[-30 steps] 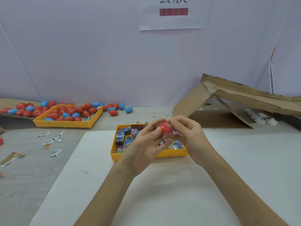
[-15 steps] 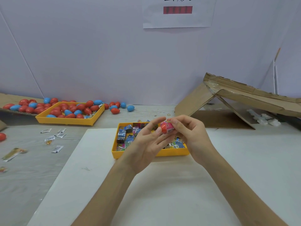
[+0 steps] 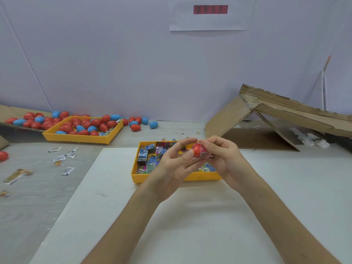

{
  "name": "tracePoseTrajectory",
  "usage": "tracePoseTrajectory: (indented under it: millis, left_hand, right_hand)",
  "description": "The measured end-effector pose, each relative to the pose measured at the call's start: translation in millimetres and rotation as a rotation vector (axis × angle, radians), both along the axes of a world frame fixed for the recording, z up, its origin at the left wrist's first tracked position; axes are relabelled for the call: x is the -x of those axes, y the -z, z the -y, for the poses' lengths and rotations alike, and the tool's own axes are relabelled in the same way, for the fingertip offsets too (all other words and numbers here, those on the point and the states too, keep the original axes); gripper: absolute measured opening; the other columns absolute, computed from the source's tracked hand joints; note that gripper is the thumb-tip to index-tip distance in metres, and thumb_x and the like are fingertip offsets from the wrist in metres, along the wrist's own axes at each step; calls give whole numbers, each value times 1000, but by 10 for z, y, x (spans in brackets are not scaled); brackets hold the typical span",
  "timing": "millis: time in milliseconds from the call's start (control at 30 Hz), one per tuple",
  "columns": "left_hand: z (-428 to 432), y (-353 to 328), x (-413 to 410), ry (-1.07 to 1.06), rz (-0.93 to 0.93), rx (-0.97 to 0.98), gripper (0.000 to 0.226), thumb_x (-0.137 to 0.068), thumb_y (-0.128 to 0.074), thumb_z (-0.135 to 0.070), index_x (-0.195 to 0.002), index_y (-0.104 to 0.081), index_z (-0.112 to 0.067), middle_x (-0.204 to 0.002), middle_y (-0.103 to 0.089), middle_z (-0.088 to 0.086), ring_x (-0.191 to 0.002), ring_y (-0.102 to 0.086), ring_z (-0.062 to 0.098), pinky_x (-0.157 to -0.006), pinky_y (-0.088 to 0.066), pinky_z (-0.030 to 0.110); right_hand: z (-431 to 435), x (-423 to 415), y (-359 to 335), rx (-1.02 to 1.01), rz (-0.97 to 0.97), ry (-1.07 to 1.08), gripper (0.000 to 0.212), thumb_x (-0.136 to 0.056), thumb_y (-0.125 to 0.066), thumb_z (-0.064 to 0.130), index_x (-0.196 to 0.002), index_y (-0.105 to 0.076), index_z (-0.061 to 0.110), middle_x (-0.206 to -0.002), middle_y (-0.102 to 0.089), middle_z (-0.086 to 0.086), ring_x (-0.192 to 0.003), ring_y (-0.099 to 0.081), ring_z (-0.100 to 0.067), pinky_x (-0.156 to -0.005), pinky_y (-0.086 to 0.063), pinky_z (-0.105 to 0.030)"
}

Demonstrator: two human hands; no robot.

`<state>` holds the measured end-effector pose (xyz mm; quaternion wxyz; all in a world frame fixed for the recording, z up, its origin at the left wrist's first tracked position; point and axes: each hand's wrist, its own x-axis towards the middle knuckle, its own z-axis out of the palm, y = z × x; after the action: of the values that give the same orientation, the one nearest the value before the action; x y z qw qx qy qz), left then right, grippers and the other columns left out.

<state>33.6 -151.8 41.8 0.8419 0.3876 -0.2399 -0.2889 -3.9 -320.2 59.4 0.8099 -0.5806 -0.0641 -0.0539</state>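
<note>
Table [image 3: 34, 197]: white board [image 3: 190, 225]; 2 yellow trays [image 3: 80, 138]; cardboard [image 3: 266, 119]

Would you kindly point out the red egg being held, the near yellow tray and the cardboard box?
red egg [image 3: 197, 149], head view, its rounded red end.
near tray [image 3: 202, 178], head view, its front wall.
box [image 3: 226, 117], head view, its left flap.
</note>
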Motion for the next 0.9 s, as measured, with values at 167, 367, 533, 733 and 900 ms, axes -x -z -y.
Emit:
tracePoseTrajectory:
  millis: [167,367,533,733,900]
  left_hand:
    - [-1,20,-16,-6,2,-18,35,-94,-58,-6,-129,-58,-9,-122,-70,18,-120,-65,31,-94,-56,31]
    - [21,8,-2,25,-70,54,45,-94,-63,-12,-137,-51,-10,-133,-64,20,-125,-62,31,-100,-53,34]
    - [7,-10,-1,40,-150,150,63,-85,-78,-14,-141,-50,-9,-141,-58,20,-131,-58,29,-102,-53,38]
    - [33,-5,36,46,-183,190,48,-95,-58,-14,-142,-46,-10,-137,-62,20,-129,-59,28,-98,-55,37]
    - [65,13,56,18,-209,186,51,-100,-48,-19,-150,-40,-11,-138,-61,19,-128,-60,27,-96,-56,35]
  right_hand:
    - [20,-10,4,-22,-25,-32,18,-83,-68,20,-87,-70,3,-90,-69,-15,-85,-66,-21,-77,-57,-25]
    - [-28,-12,7,-17,-3,64,34,-87,-66,33,-103,-76,4,-96,-73,-11,-89,-66,-17,-75,-55,-22]
    - [-86,-4,13,133,94,143,29,-77,-79,32,-104,-79,21,-104,-76,-9,-102,-72,-21,-83,-56,-25]
    - [-81,-1,-2,117,109,134,39,-66,-90,37,-102,-80,25,-105,-77,-9,-104,-72,-23,-83,-56,-25]
    - [-79,14,-19,141,144,157,37,-63,-86,38,-98,-81,28,-103,-77,-10,-105,-72,-26,-86,-57,-28]
